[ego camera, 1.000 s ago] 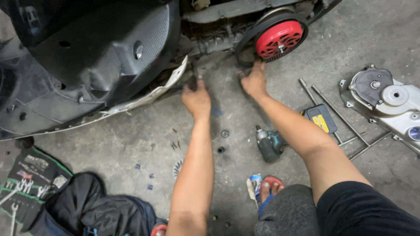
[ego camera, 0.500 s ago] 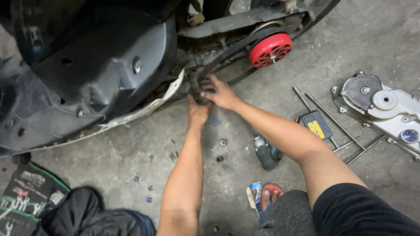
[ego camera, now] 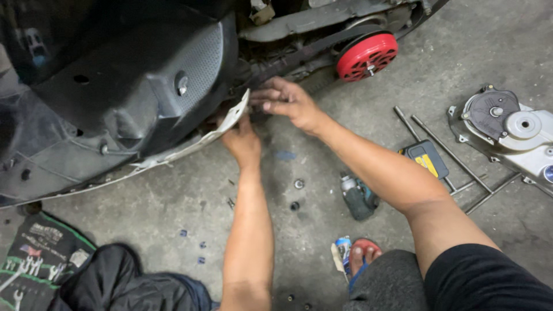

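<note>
A scooter lies on its side with its black plastic underbody (ego camera: 132,86) facing me. A black drive belt (ego camera: 314,50) runs from a red pulley (ego camera: 367,56) leftward into the open engine case. My right hand (ego camera: 288,102) is at the belt's left end, its fingers closed on the belt. Just below it, my left hand (ego camera: 243,143) reaches under the white panel edge (ego camera: 227,124); its fingertips are hidden behind that edge.
On the concrete floor to the right lie a grey engine cover (ego camera: 510,135), several long bolts (ego camera: 438,141), a battery pack (ego camera: 426,158) and a power driver (ego camera: 358,197). Small nuts (ego camera: 298,184) lie between my arms. A tool roll (ego camera: 34,259) and dark cloth (ego camera: 132,282) are bottom left.
My right hand has left the red pulley and come left to the belt's other end. My left hand has slid under the white panel edge. The view has moved closer.
</note>
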Tool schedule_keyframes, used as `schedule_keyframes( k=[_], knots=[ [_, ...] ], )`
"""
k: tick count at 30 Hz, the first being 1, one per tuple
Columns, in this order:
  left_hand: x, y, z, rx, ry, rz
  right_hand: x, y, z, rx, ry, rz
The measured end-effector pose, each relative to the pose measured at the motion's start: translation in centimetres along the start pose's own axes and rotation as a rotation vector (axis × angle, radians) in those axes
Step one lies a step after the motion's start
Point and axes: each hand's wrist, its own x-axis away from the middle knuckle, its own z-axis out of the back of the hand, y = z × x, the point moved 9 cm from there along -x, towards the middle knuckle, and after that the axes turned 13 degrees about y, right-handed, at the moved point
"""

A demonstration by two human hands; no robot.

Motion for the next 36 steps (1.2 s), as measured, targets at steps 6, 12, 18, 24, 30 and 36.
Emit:
schedule_keyframes(
  k=[6, 12, 18, 24, 30, 36],
  knots=[
    [0.1, 2.1, 1.0, -0.089, 0.148, -0.149, -0.1, -0.7, -0.1, 0.019, -0.002, 0.001],
    [-2.8, 0.4, 1.5, -0.076, 0.19, -0.073, -1.0, -0.3, -0.8, 0.039, -0.014, 0.028],
    [-4.6, 0.9, 1.2, -0.117, 0.206, -0.252, -2.3, -0.1, -1.0, 0.255, 0.112, 0.157],
    [-5.1, -0.7, 1.2, -0.047, 0.305, -0.136, -2.2, 0.4, -0.3, 0.833, 0.339, 0.298],
    [-5.0, -1.8, 1.6, 0.367, 0.374, 0.025, -2.8, 0.6, -1.8, 0.833, 0.32, 0.465],
    [-4.0, -1.4, 1.3, 0.174, 0.287, 0.035, -1.8, 0.2, -2.8, 0.83, 0.344, 0.603]
  ],
)
